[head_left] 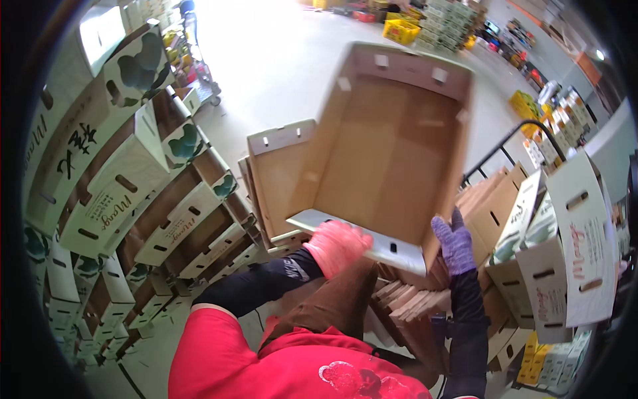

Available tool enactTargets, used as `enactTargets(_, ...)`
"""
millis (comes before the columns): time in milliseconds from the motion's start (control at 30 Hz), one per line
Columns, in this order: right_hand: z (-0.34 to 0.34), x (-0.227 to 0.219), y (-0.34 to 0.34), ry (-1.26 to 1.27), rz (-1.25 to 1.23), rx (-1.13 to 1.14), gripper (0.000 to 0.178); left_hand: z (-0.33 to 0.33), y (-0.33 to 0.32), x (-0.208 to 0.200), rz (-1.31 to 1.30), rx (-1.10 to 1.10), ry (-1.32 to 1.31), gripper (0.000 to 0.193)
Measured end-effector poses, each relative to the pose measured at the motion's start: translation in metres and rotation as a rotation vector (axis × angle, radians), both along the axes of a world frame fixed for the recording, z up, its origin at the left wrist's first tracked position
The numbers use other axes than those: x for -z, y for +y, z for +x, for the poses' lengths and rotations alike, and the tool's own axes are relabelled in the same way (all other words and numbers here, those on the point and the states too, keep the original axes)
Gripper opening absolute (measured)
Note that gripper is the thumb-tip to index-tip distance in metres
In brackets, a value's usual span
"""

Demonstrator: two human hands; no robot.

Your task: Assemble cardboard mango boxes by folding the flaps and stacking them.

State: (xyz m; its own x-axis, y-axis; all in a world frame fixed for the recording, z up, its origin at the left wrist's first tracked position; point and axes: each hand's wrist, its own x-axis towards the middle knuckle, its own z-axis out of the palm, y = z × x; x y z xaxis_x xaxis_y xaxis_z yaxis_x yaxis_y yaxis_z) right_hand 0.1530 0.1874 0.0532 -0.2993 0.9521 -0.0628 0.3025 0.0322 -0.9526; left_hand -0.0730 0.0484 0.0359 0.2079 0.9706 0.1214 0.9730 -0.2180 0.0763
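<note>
Red top (266, 366) lowest in view; above it, left hand (335, 246) in pink glove, fingers clamped on near rim of open tray (392, 153); right hand (455, 243) in purple glove, fingers together, pressed against tray's right corner; tray held tilted above flat cartons (412, 299); stacked trays (133, 193) at left; yellow crates (402, 30) far off.

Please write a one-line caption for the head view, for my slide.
Two gloved hands, left and right, hold an open empty cardboard tray among stacked fruit boxes.
</note>
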Motion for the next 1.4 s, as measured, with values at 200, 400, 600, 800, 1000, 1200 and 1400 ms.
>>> enactTargets(200, -0.050, 0.048, 0.042, -0.090, -0.265, 0.104, 0.025, -0.054, 0.002, -0.002, 0.495, 0.283, -0.100, 0.019)
enactTargets(400, -0.060, 0.085, 0.080, -0.112, -0.494, 0.061, 0.027, -0.165, -0.036, 0.093, 0.819, -0.751, -0.450, 0.041)
enactTargets(600, -0.064, 0.112, 0.113, 0.239, -0.590, 0.101, 0.022, -0.255, -0.068, 0.295, 0.104, -1.530, -1.058, 0.053)
enactTargets(800, -0.059, 0.119, 0.153, 0.216, -0.557, 0.176, 0.032, -0.273, -0.044, 0.363, 0.202, -1.424, -1.081, 0.057)
enactTargets(1000, -0.069, 0.114, 0.192, 0.315, -0.585, 0.231, 0.030, -0.235, -0.038, 0.318, -0.006, -1.542, -0.656, 0.031)
enactTargets(1200, -0.060, 0.135, 0.217, 0.196, -0.275, 0.085, 0.025, -0.229, -0.033, 0.343, -0.001, -1.779, -0.854, 0.037)
enactTargets(1400, -0.102, 0.085, 0.188, 0.337, -0.564, 0.090, 0.034, -0.243, -0.059, 0.404, -0.502, -1.443, -0.683, 0.042)
